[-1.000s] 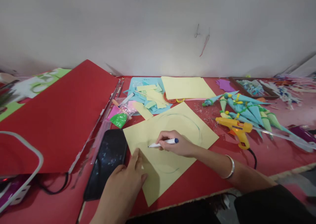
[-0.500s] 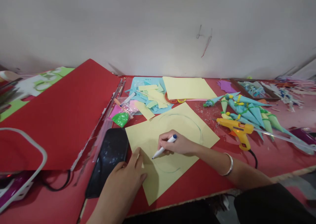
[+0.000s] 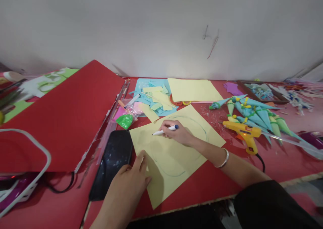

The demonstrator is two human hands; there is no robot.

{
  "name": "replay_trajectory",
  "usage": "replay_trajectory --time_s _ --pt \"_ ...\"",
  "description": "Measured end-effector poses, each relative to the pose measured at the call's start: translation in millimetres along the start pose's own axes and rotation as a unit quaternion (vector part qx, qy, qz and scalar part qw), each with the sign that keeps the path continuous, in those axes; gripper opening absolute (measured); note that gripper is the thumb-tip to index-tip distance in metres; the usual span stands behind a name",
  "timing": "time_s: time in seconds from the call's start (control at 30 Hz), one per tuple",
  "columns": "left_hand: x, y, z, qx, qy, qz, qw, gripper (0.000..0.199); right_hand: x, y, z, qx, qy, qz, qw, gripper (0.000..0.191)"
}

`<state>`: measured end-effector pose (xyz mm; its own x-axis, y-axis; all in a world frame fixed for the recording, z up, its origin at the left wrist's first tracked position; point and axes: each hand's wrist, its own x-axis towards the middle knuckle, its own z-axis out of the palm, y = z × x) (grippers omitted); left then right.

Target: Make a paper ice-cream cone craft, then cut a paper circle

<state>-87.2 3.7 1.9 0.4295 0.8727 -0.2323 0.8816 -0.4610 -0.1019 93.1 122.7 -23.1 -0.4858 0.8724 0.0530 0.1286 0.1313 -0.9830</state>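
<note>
A pale yellow sheet of paper lies at an angle on the red table, with a curved, partly drawn round outline on it. My right hand grips a white marker with a blue end, its tip at or just above the sheet's left part. My left hand rests on the sheet's lower left edge, fingers stretched out and holding nothing. Beside that hand lies a dark phone-like slab, partly covered by the hand and wrist.
A yellow glue gun lies right of the sheet, near several blue and green paper cones. Behind are paper scraps and more yellow paper. A large red sheet covers the left side; a purple device stands lower left.
My right hand has moved the marker up and slightly left across the sheet. The lower left curve of the outline now reaches further. My left hand stays in place on the paper.
</note>
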Motion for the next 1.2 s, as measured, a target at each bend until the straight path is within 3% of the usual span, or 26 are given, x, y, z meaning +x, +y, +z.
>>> replay_trajectory --time_s 0.37,0.63,0.87,1.0,1.2 --pt "0.9 -0.2 2.2 0.007 -0.012 -0.009 1.0 0.038 1.8 20.0 -37.7 -0.059 0.143 -0.003 0.988 0.019" --pt "1.0 0.7 0.8 0.003 0.006 -0.002 1.0 0.04 -10.1 20.3 -55.1 -0.103 0.205 0.015 0.973 0.019" --pt "0.7 -1.7 4.7 -0.031 0.023 -0.008 0.999 0.042 -15.2 20.9 -56.3 -0.114 0.235 0.028 0.965 0.02" --pt "1.4 -0.1 0.7 0.002 0.007 0.007 1.0 0.039 -12.5 22.4 -52.9 -0.106 0.238 0.027 0.965 0.02" --pt "2.1 2.0 -4.1 0.038 -0.006 0.027 0.999 0.039 -4.9 20.2 -38.0 -0.102 0.207 0.005 0.973 0.019"
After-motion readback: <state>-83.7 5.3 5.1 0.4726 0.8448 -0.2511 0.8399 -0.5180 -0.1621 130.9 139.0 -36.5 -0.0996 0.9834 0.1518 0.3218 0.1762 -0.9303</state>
